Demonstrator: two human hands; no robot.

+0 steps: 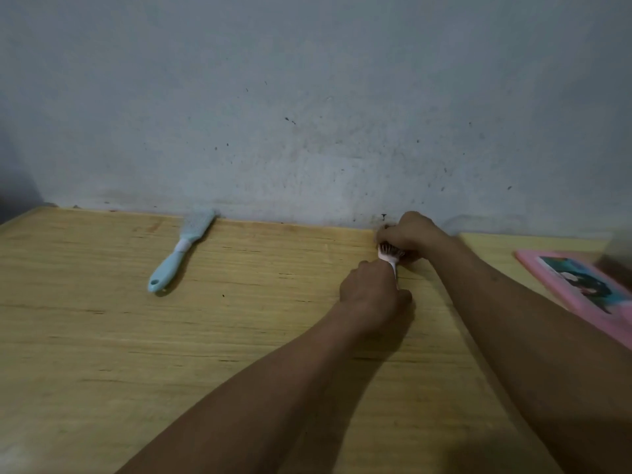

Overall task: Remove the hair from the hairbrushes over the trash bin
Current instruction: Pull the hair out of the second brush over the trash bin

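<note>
A white hairbrush (390,256) with dark hair in its bristles is held near the back edge of the wooden table (171,336), close to the wall. My left hand (371,290) is closed around its handle. My right hand (408,234) covers the brush head, fingers gripping at the bristles and hair. A light blue hairbrush (178,254) lies alone at the back left of the table, head towards the wall, handle towards me. No trash bin is in view.
A pale, spotted wall (307,114) rises directly behind the table. A pink flat item (581,289) with a picture on it lies at the right edge. The table's left corner shows at the far left.
</note>
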